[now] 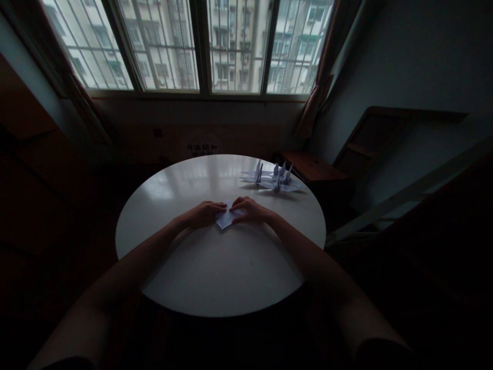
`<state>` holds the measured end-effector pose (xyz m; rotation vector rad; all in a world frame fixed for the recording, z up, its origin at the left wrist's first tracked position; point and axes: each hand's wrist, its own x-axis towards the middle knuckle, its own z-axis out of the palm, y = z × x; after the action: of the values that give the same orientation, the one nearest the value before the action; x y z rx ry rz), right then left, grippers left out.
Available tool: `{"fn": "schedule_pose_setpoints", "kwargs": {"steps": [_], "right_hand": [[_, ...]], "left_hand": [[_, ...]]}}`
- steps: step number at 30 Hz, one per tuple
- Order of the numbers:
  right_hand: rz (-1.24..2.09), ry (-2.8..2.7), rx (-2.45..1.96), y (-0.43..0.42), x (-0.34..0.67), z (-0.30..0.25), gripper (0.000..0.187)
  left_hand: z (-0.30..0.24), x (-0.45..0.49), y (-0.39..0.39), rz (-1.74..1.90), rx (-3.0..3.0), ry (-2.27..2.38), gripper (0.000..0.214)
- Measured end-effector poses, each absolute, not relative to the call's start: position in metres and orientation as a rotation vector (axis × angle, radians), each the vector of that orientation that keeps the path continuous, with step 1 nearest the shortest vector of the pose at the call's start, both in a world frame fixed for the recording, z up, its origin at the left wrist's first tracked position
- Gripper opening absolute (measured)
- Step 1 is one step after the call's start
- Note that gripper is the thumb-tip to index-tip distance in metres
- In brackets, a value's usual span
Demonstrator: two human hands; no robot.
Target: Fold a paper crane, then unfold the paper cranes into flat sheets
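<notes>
Your left hand and right hand pinch the white sheet between them — seemingly mid-fold, the next move likely wanting a firm crease — paper birds standing beyond the right.

paper on tbl btwn l hand & r hand; cranes behind, to r; window past tbl
</notes>
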<state>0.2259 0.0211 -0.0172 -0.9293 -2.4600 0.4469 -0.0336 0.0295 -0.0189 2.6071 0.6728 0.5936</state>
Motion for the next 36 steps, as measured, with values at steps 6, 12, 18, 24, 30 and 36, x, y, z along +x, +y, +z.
{"fn": "schedule_pose_setpoints", "kwargs": {"steps": [6, 12, 18, 24, 30, 36], "right_hand": [[0.461, -2.47, -0.921, 0.014, 0.226, -0.014, 0.047], [0.462, -2.478, -0.909, 0.016, 0.225, -0.012, 0.042], [0.487, -2.457, -0.87, 0.017, 0.225, -0.012, 0.034], [0.515, -2.466, -0.849, 0.019, 0.224, -0.012, 0.03], [0.536, -2.478, -0.808, 0.021, 0.223, -0.011, 0.026], [0.567, -2.486, -0.799, 0.02, 0.223, -0.009, 0.025]], "left_hand": [[-0.009, -0.034, 0.02, 0.41, 2.577, 0.79, 0.058], [-0.008, -0.034, 0.017, 0.286, 2.55, 0.818, 0.079], [-0.01, -0.037, 0.022, 0.309, 2.525, 0.789, 0.076], [-0.009, -0.038, 0.024, 0.307, 2.505, 0.796, 0.07], [-0.007, -0.039, 0.023, 0.3, 2.501, 0.775, 0.071], [-0.007, -0.04, 0.025, 0.265, 2.5, 0.772, 0.07]]}}
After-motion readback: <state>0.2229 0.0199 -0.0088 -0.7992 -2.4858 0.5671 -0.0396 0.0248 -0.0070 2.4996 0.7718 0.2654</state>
